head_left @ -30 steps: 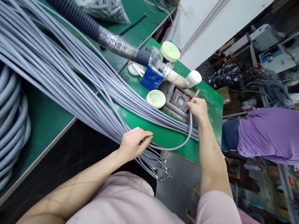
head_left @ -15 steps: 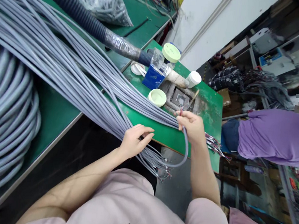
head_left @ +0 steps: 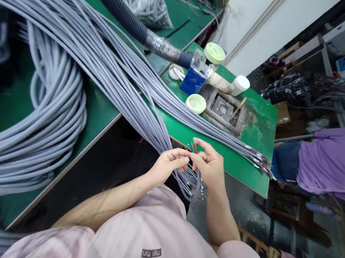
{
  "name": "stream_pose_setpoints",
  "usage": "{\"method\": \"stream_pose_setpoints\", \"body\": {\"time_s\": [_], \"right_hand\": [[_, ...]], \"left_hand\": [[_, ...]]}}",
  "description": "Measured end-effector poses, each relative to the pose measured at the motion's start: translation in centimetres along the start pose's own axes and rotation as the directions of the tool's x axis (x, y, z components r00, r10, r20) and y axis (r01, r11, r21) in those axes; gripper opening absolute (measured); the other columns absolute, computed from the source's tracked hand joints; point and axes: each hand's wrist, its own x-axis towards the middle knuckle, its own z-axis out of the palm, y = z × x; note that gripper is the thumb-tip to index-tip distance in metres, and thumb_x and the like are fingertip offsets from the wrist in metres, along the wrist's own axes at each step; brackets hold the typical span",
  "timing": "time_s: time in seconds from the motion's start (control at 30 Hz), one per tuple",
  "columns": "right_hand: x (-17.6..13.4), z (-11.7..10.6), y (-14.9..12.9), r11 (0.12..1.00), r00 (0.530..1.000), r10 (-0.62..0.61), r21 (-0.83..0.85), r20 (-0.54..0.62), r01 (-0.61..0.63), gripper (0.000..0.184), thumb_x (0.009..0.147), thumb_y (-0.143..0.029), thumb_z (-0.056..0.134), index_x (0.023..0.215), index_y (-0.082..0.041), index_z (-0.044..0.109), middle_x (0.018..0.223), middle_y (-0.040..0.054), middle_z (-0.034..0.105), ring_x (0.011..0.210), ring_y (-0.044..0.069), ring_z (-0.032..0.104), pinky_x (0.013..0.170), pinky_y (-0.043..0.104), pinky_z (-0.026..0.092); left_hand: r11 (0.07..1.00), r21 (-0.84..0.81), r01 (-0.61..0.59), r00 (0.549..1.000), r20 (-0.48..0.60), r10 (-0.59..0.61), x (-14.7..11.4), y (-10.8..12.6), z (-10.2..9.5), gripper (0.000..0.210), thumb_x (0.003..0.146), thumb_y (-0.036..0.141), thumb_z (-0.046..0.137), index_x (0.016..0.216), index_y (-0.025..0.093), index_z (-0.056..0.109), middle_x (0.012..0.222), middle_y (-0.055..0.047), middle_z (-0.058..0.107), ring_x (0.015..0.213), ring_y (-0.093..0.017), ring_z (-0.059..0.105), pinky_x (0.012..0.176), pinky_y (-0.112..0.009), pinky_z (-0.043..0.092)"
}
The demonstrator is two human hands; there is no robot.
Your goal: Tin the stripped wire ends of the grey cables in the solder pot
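My right hand [head_left: 210, 163] pinches the stripped end of a grey cable, whose thin red, black and other coloured wires [head_left: 194, 147] fan out above the fingers. From there the cable [head_left: 198, 181] bends downward. My left hand [head_left: 170, 165] meets it at the wires, thumb and fingers pressed together; its fingertips partly cover what they pinch. Below and behind both hands hangs a bundle of grey cables [head_left: 148, 128] with loose stripped ends. A second bundle [head_left: 218, 134] lies across the green board [head_left: 256, 133], its coloured wire ends toward the right edge.
A soldering pot [head_left: 224, 107] with a stick in it stands on the board, under a hose nozzle [head_left: 217, 81]. Around it are a pale green lid [head_left: 196, 103], a white jar [head_left: 241, 85] and a blue box [head_left: 192, 80]. Coiled cables [head_left: 54, 104] fill the left. A person in purple [head_left: 332, 162] is at right.
My right hand has come down and left from near the pot with the cable end. My left hand has moved right to meet it. The view has shifted too.
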Motion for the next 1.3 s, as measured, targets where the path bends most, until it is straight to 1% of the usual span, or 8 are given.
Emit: {"method": "stream_pose_setpoints", "body": {"time_s": [0.17, 0.33, 0.5, 0.7, 0.8, 0.93, 1.1, 1.3], "right_hand": [[-0.8, 0.5, 0.5, 0.999, 0.998, -0.029, -0.019, 0.058, 0.03, 0.049, 0.078, -0.026, 0.063, 0.126, -0.023, 0.057, 0.047, -0.0095, 0.052, 0.042, 0.01, 0.049, 0.046, 0.023, 0.042], [-1.6, 0.9, 1.0, 0.999, 0.995, -0.041, -0.015, 0.092, 0.043, 0.049, 0.082, -0.026, 0.06, 0.13, -0.021, 0.052, 0.05, -0.0081, 0.056, 0.044, 0.01, 0.052, 0.049, 0.023, 0.043], [-2.3, 0.8, 1.5, 0.998, 0.992, -0.041, -0.043, 0.12, 0.046, 0.052, 0.082, -0.021, 0.058, 0.133, -0.025, 0.049, 0.057, -0.0067, 0.059, 0.05, 0.01, 0.053, 0.054, 0.024, 0.045], [-3.2, 0.1, 1.6, 0.997, 0.988, -0.03, -0.071, 0.152, 0.041, 0.063, 0.08, -0.024, 0.064, 0.139, -0.026, 0.042, 0.059, -0.008, 0.053, 0.053, 0.01, 0.05, 0.055, 0.024, 0.043], [-3.7, -0.1, 1.6, 0.999, 0.987, -0.01, -0.046, 0.161, 0.018, 0.064, 0.081, -0.028, 0.064, 0.14, -0.025, 0.039, 0.058, -0.007, 0.055, 0.053, 0.011, 0.05, 0.051, 0.025, 0.041], [-4.3, 0.0, 2.0, 1.0, 0.989, -0.009, -0.004, 0.151, 0.01, 0.062, 0.085, -0.03, 0.061, 0.142, -0.026, 0.036, 0.06, -0.0053, 0.059, 0.049, 0.011, 0.047, 0.046, 0.024, 0.037], [-4.4, 0.3, 2.4, 1.0, 0.989, -0.015, 0.013, 0.145, 0.013, 0.061, 0.087, -0.033, 0.06, 0.142, -0.028, 0.035, 0.06, -0.0054, 0.058, 0.047, 0.01, 0.046, 0.045, 0.024, 0.036], [-4.4, 0.4, 2.5, 1.0, 0.988, -0.016, 0.024, 0.151, 0.013, 0.06, 0.088, -0.034, 0.058, 0.143, -0.028, 0.035, 0.06, -0.005, 0.058, 0.047, 0.01, 0.046, 0.044, 0.024, 0.037]], "left_hand": [[0.995, -0.085, 0.05, 0.999, 0.007, -0.049, -0.5, 0.4, 0.9, 0.034, 0.065, 0.039, 0.078, 0.083, 0.015, 0.063, 0.058, 0.002, 0.062, 0.05, -0.009, 0.055, 0.051, -0.021, 0.043], [0.989, -0.128, 0.078, 0.997, 0.01, -0.078, -0.7, 0.7, 1.6, 0.026, 0.068, 0.034, 0.075, 0.076, 0.015, 0.059, 0.054, 0.004, 0.059, 0.048, -0.008, 0.054, 0.049, -0.019, 0.039], [0.985, -0.136, 0.105, 0.993, -0.044, -0.112, -0.8, 0.4, 1.8, 0.026, 0.065, 0.032, 0.076, 0.063, 0.015, 0.057, 0.048, 0.005, 0.053, 0.042, -0.005, 0.046, 0.045, -0.018, 0.032], [0.983, -0.144, 0.109, 0.987, -0.103, -0.125, -1.0, 0.1, 1.8, 0.025, 0.064, 0.032, 0.076, 0.064, 0.015, 0.059, 0.047, 0.006, 0.051, 0.041, -0.003, 0.041, 0.044, -0.017, 0.029], [0.984, -0.154, 0.089, 0.984, -0.142, -0.111, -0.9, 0.2, 1.7, 0.024, 0.064, 0.032, 0.076, 0.064, 0.015, 0.058, 0.043, 0.007, 0.046, 0.039, -0.003, 0.037, 0.043, -0.017, 0.027], [0.982, -0.162, 0.093, 0.98, -0.158, -0.119, -0.8, 0.3, 1.8, 0.025, 0.063, 0.031, 0.076, 0.065, 0.016, 0.057, 0.044, 0.007, 0.048, 0.039, -0.004, 0.038, 0.042, -0.017, 0.029], [0.982, -0.157, 0.105, 0.977, -0.169, -0.131, -0.9, 0.3, 1.9, 0.026, 0.062, 0.031, 0.077, 0.066, 0.016, 0.056, 0.047, 0.007, 0.051, 0.041, -0.004, 0.042, 0.042, -0.016, 0.033], [0.98, -0.164, 0.11, 0.98, -0.148, -0.135, -0.8, 0.0, 1.7, 0.026, 0.064, 0.031, 0.077, 0.066, 0.016, 0.056, 0.049, 0.006, 0.055, 0.04, -0.005, 0.045, 0.042, -0.017, 0.036]]}}
